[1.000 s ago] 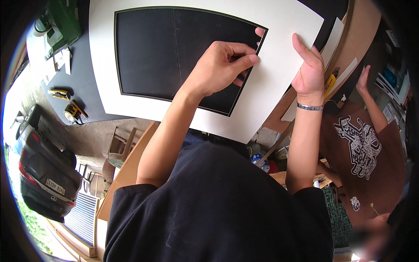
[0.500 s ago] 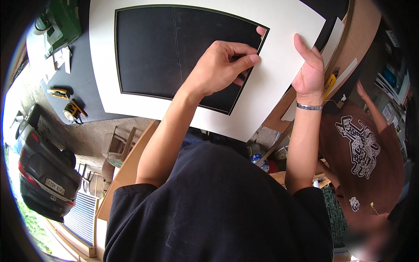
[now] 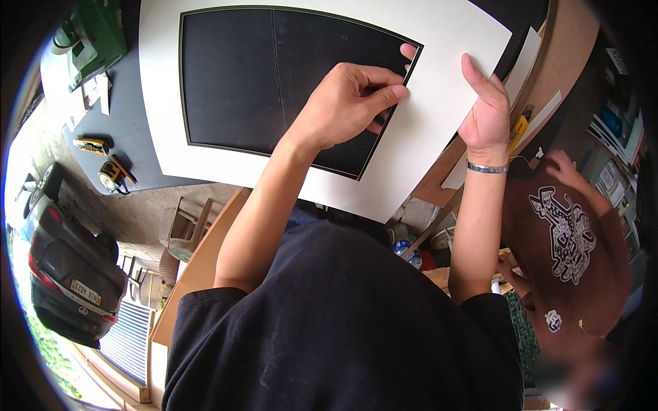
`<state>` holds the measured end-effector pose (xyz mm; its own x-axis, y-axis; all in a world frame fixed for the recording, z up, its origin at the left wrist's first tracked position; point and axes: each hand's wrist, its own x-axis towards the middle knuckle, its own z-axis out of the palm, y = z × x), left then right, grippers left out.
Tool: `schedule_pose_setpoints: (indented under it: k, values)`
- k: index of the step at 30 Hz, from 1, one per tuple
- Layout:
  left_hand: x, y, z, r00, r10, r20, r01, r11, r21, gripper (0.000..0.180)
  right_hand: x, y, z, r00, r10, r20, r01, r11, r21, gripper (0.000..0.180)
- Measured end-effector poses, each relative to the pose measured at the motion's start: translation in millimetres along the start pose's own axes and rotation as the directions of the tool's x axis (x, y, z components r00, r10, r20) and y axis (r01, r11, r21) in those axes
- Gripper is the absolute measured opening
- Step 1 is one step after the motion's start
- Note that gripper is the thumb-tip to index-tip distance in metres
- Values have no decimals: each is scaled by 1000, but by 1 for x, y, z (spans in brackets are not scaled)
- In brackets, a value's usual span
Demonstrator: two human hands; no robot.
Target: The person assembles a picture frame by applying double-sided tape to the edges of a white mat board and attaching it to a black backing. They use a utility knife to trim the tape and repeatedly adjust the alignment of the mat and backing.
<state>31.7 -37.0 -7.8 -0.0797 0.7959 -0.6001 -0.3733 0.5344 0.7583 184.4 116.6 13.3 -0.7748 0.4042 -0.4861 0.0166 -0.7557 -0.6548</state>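
A large white picture mat board [image 3: 426,130] with a black-lined rectangular window lies over a black work surface [image 3: 233,75], which shows through the opening. My left hand [image 3: 346,103] is closed on the window's right inner edge, thumb on top and fingers down inside the opening. My right hand [image 3: 486,113] grips the board's right outer edge. Its thumb is raised along the top face while its fingers pass underneath, and their tips show through the window's upper right corner. A metal bracelet [image 3: 487,168] circles my right wrist.
A yellow cutter [image 3: 92,146] and a tape measure [image 3: 115,175] lie on the table's left, below a green tool [image 3: 92,41]. Another yellow cutter [image 3: 519,130] rests by brown board at right. A co-worker in a brown shirt [image 3: 569,233] stands close on the right.
My hands keep the same grip, and the mat board has barely shifted. On the right, the co-worker's raised hand has come down and bent inward.
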Motion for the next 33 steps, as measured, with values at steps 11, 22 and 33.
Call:
schedule_pose_setpoints:
  k: [11,22,33]
  values:
    - [-3,3,2,1000,-14,2,14,1000,22,29,-4,2,1,998,-35,-48,36,999,27,53]
    - [-1,1,1,1000,-15,3,15,999,31,28,-4,0,-3,1000,3,-16,-3,1000,12,55]
    - [-1,6,1,1000,-19,2,19,999,39,31,-4,-3,0,1000,25,15,-25,999,34,51]
